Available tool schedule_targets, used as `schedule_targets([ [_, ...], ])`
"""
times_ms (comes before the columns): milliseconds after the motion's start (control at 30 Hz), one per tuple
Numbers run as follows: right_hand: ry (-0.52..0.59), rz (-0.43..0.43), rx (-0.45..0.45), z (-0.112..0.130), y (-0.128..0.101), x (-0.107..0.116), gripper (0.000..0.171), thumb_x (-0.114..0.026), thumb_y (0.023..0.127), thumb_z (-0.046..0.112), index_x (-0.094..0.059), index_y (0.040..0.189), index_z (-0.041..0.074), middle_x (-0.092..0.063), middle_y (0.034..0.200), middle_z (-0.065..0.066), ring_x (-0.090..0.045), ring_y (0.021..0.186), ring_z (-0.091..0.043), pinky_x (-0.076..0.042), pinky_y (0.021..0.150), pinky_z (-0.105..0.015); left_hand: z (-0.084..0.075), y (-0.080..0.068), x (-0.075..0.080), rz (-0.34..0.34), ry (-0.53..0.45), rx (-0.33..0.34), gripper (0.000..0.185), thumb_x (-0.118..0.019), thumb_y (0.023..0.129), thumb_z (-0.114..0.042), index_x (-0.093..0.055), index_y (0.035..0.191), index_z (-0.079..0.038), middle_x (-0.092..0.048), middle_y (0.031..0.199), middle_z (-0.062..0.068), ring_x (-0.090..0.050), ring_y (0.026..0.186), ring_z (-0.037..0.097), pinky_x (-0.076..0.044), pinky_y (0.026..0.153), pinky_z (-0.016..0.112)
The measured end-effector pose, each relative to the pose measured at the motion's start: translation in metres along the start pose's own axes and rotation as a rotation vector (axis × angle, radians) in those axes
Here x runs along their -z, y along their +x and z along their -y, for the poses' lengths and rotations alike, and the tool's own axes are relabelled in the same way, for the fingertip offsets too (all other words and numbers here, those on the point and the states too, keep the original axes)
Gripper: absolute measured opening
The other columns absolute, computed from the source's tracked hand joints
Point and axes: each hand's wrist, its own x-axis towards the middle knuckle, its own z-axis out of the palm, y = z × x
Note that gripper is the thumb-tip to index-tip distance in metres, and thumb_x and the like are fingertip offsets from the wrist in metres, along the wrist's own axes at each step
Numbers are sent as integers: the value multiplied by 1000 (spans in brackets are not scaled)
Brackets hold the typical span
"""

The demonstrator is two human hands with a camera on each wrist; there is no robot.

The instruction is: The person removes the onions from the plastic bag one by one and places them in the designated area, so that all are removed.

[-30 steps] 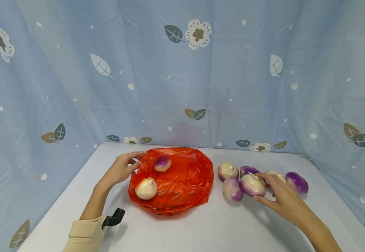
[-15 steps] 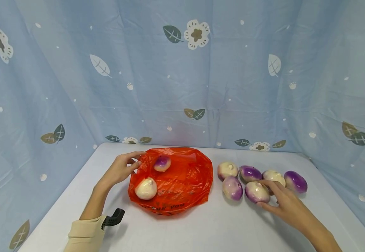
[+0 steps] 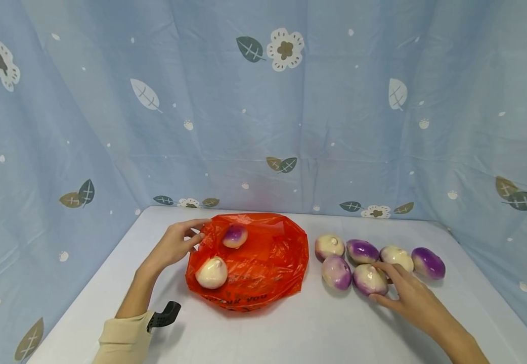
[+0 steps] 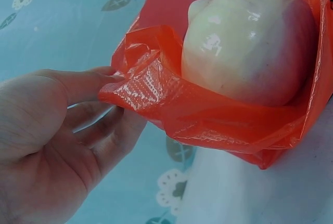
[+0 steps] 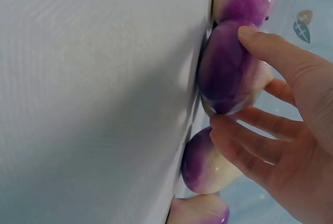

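Note:
My left hand [image 3: 176,245] pinches the left edge of a red plastic bag [image 3: 263,258] between thumb and fingers, as the left wrist view also shows. In the bag are a mostly white turnip [image 3: 212,273] and a purple-topped turnip [image 3: 235,236]. My right hand [image 3: 411,293] holds a glossy purple-and-white turnip [image 3: 369,279] at the front of a group on the right. In the right wrist view its thumb lies on the purple side [image 5: 226,68] of that turnip, with fingers round the opposite side. The turnip appears to sit on the table.
Beside the held turnip lie several others: a pale one [image 3: 329,247], a light purple one [image 3: 336,272], a purple one [image 3: 362,251], a white one [image 3: 397,258] and a dark purple one [image 3: 429,263]. A blue patterned curtain [image 3: 263,126] surrounds the white table [image 3: 300,328].
My right hand has moved the held turnip slightly right and toward me, away from the light purple one and the purple one behind. The left hand and bag stay in place.

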Motion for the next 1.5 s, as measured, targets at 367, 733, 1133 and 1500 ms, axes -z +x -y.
schedule_targets([
  [367, -35, 29, -60, 6, -3, 7, 70, -88, 68, 33, -57, 128, 16, -65, 114, -12, -67, 81, -21, -54, 58, -34, -1, 1, 0, 4, -8, -2, 40, -60, 95, -5, -58, 135, -8, -67, 113, 20, -68, 82, 24, -58, 59, 24],
  [733, -75, -14, -31, 10, 2, 17, 68, -88, 68, 31, -58, 128, 20, -64, 112, -8, -65, 79, -18, -50, 53, -29, -3, 2, 1, -7, 2, -24, 41, -60, 95, -2, -58, 135, -8, -68, 114, 20, -68, 81, 24, -58, 59, 24],
  [1133, -49, 13, -22, 34, 33, 28, 54, -81, 78, 35, -59, 126, 24, -64, 116, -3, -64, 109, -31, -38, 90, -72, -2, 2, 2, -5, 10, -11, 40, -59, 95, -2, -58, 134, -8, -68, 112, 20, -68, 81, 23, -58, 59, 23],
  [1500, 8, 80, 4, 69, 67, 21, 53, -78, 81, 37, -59, 128, 21, -62, 123, -3, -67, 105, -23, -59, 73, -45, -1, -1, 1, 0, 10, 9, 41, -60, 95, -4, -58, 136, -9, -67, 113, 19, -69, 84, 22, -58, 59, 23],
])
